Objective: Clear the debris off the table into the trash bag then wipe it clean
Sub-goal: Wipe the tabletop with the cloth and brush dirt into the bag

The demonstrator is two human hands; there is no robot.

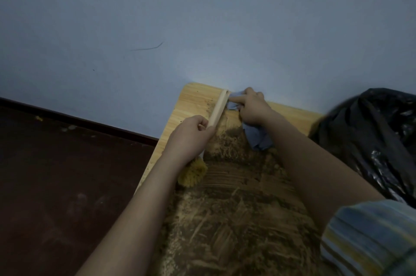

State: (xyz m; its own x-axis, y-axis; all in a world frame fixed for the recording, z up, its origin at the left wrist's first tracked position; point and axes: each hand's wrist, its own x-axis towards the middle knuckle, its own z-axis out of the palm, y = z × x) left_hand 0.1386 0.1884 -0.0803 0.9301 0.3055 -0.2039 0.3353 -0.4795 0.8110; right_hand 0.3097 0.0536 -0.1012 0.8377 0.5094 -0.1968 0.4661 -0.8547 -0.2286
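Note:
A light wooden table [193,98] stands against the wall, smeared with brown dirt and sawdust debris [234,203] over most of its top. My left hand [191,135] grips the pale wooden handle of a brush [219,107], whose yellow bristles [193,173] poke out below my wrist. My right hand [252,109] clutches a blue cloth [257,138] at the table's far edge, index finger stretched toward the tip of the handle. A black trash bag [378,140] bulges at the table's right side.
A pale blue wall [202,28] rises directly behind the table. Dark reddish floor [67,174] with a few specks lies to the left, bordered by a dark skirting board. My striped sleeve [369,237] fills the lower right corner.

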